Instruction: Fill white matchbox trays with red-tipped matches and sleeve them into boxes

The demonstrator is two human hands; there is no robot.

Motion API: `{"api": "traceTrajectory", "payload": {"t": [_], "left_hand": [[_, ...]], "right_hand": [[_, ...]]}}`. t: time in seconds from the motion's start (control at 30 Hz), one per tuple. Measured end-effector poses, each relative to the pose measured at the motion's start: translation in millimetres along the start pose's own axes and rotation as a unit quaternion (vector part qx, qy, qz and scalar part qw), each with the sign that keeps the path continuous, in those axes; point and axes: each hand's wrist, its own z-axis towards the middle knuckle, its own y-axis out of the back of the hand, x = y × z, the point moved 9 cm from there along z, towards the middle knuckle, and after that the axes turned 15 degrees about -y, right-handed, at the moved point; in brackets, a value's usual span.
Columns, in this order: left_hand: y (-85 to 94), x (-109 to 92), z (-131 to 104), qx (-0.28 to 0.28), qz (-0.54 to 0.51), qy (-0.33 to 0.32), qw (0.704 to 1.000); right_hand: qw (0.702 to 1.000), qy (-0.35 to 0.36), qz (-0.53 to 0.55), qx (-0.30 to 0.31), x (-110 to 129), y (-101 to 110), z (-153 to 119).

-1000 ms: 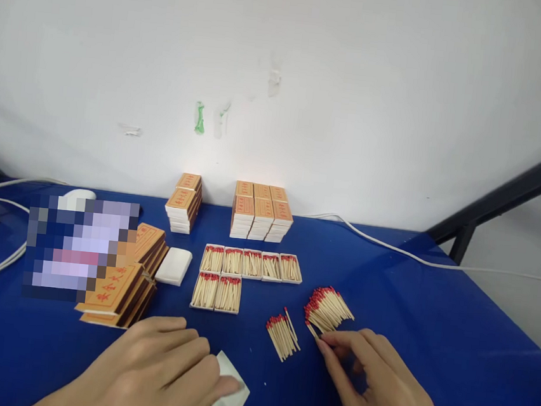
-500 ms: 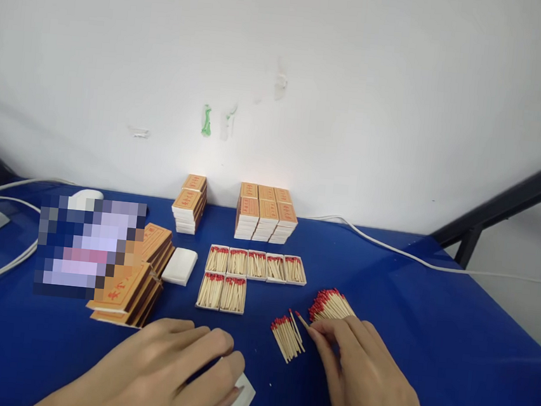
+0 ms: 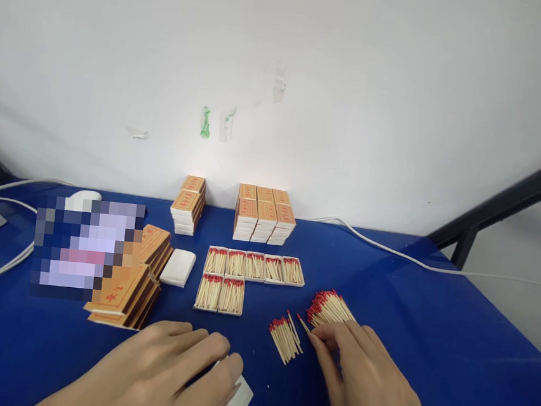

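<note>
My left hand (image 3: 182,373) is closed around a white matchbox tray (image 3: 237,405), which shows mostly beyond the fingertips. Between thumb and forefinger, my right hand (image 3: 363,378) pinches a single match (image 3: 304,324), its red head pointing up and left. Just beyond those fingers lies a larger heap of red-headed matches (image 3: 330,309), partly covered by the hand. A small bunch of matches (image 3: 285,340) rests on the table between my two hands. Farther back, several open trays (image 3: 255,266) filled with matches stand side by side in two rows.
Stacked orange matchbox sleeves (image 3: 121,287) lean to the left, beside stacked white trays (image 3: 179,267). Finished-looking matchboxes stand in a narrow stack (image 3: 187,204) and a wider block (image 3: 264,214) near the wall. A white cable (image 3: 381,249) crosses the blue table (image 3: 387,284); a blurred-out patch covers the left side.
Both hands are nearly still, keeping the tray and the match. The pinched match has shifted very slightly right of the small bunch; the whole view has moved a little.
</note>
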Motion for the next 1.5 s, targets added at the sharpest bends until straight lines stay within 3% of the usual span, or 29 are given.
{"api": "traceTrajectory", "payload": {"t": [0.2,0.47,0.67,0.83,1.03,1.3,1.5], "left_hand": [[-2.3,2.5,-1.2,0.006,-0.007,0.006,1.000],[-2.2,1.6,1.0,0.004,0.006,-0.001,1.000],[-1.6,5.8,2.4,0.008,0.004,0.012,1.000],[-6.1,6.4,2.2,0.052,-0.023,0.024,0.998],[-7.5,6.3,-0.2,0.075,-0.020,0.017,0.997],[-9.5,6.1,0.8,0.075,-0.041,0.016,0.996],[-11.8,5.1,1.1,0.081,-0.037,0.012,0.996]], "right_hand": [[0.999,-0.016,0.024,0.028,-7.8,-5.5,-6.1],[0.997,-0.013,0.070,0.040,19.2,-2.4,-4.3],[0.998,-0.040,0.047,-0.003,-7.2,6.3,-2.9],[0.997,-0.074,0.011,-0.015,-31.9,2.1,-4.9],[0.998,-0.061,0.002,-0.007,-28.7,-2.9,-5.1],[0.997,-0.052,0.002,-0.060,-9.2,20.5,5.0],[0.998,-0.060,0.019,-0.033,-19.4,13.7,1.4]]}}
